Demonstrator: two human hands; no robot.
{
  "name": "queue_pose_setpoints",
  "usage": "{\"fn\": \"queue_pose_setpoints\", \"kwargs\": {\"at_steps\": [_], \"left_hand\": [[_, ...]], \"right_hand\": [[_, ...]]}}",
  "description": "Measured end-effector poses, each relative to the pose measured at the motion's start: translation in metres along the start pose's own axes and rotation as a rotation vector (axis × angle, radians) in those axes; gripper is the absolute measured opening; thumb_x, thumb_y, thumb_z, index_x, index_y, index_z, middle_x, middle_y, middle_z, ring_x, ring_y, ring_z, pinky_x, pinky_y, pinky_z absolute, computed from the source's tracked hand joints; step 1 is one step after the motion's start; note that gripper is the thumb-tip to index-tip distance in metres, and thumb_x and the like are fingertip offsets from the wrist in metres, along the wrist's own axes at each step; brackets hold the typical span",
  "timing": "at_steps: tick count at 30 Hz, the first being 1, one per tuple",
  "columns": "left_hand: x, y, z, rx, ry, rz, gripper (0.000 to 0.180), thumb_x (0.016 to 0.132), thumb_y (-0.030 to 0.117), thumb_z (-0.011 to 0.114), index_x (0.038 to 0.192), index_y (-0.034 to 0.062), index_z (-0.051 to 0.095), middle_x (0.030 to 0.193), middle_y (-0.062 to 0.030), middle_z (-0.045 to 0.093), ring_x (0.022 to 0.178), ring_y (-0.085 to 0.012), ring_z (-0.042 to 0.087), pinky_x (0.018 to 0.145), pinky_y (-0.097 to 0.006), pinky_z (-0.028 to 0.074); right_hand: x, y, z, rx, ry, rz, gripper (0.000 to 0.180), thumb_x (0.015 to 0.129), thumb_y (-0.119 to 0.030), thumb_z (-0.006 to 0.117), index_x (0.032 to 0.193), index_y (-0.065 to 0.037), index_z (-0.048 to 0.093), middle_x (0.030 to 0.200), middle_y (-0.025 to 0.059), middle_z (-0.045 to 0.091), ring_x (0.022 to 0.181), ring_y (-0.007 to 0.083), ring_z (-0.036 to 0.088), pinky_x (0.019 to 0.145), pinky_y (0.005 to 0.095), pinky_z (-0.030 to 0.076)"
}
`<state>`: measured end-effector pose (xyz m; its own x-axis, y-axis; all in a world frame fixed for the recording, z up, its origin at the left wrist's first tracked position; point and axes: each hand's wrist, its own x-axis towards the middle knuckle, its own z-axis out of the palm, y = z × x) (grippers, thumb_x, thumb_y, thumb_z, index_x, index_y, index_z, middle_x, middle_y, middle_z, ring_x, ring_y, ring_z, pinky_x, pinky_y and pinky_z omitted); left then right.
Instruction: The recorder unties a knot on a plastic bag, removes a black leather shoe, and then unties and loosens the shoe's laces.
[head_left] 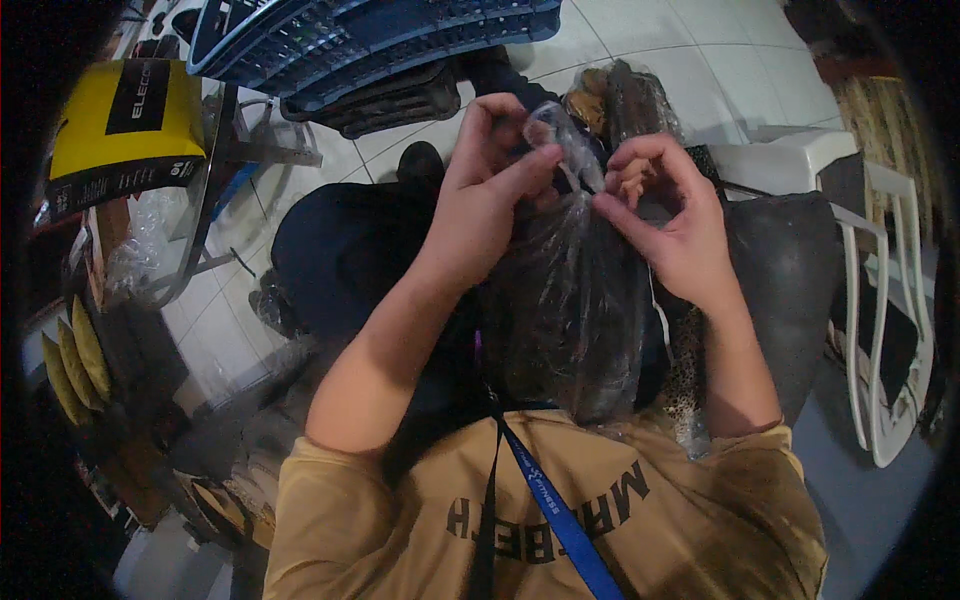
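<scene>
A clear plastic bag with something dark in or behind it hangs down over my lap. Its gathered neck rises between my two hands, bunched narrow and twisted-looking. With thumb and curled fingers my left hand pinches the top of the bag from the left side. On the other side, my right hand closes thumb and forefinger at the base of the neck, its other fingers curled. Whether a thin tie lies between the fingers is too small to tell.
A blue plastic crate stands ahead above a black crate. At left, a yellow and black box sits by a metal frame. More plastic-wrapped goods lie beyond my hands. A white plastic chair stands at right.
</scene>
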<state>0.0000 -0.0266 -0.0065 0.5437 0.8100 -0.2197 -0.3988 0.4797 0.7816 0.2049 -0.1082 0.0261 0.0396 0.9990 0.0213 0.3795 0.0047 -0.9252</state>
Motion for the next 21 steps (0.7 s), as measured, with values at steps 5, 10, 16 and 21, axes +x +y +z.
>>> {"fn": "queue_pose_setpoints", "kwargs": {"at_steps": [5,10,16,21], "left_hand": [[-0.005,0.002,0.003,0.339,-0.094,0.133,0.066,0.092,0.004,0.083,0.143,0.0105,0.043,0.129,-0.0093,0.063,0.116,-0.0187,0.063,0.100,-0.032,0.051],[-0.011,0.004,-0.003,0.620,-0.273,-0.068,0.090,0.085,0.004,0.088,0.158,0.0107,0.035,0.130,-0.0113,0.064,0.125,-0.0234,0.062,0.108,-0.036,0.049],[-0.011,0.014,0.002,0.500,-0.254,-0.070,0.093,0.084,0.000,0.087,0.161,0.0130,0.037,0.121,-0.0080,0.068,0.120,-0.0192,0.063,0.108,-0.035,0.049],[-0.011,0.015,-0.003,0.732,-0.201,0.001,0.079,0.085,0.006,0.086,0.155,0.0118,0.049,0.117,-0.0064,0.067,0.114,-0.0166,0.064,0.104,-0.034,0.050]], "right_hand": [[-0.010,0.009,0.007,0.075,0.091,0.054,0.061,0.084,0.000,0.086,0.138,-0.008,0.058,0.104,0.0056,0.068,0.097,0.0130,0.062,0.089,0.0296,0.052],[-0.024,0.001,-0.007,0.021,-0.103,0.176,0.090,0.076,-0.007,0.089,0.156,-0.009,0.048,0.126,0.0123,0.069,0.117,0.0240,0.067,0.113,0.0381,0.046],[-0.034,0.016,-0.021,0.181,-0.094,0.138,0.083,0.077,0.005,0.074,0.155,-0.007,0.049,0.120,0.0069,0.066,0.121,0.0195,0.063,0.115,0.0355,0.043],[-0.043,0.015,-0.016,0.268,0.050,0.113,0.078,0.076,0.007,0.069,0.152,-0.004,0.054,0.123,0.0074,0.065,0.123,0.0196,0.061,0.114,0.0365,0.043]]}}
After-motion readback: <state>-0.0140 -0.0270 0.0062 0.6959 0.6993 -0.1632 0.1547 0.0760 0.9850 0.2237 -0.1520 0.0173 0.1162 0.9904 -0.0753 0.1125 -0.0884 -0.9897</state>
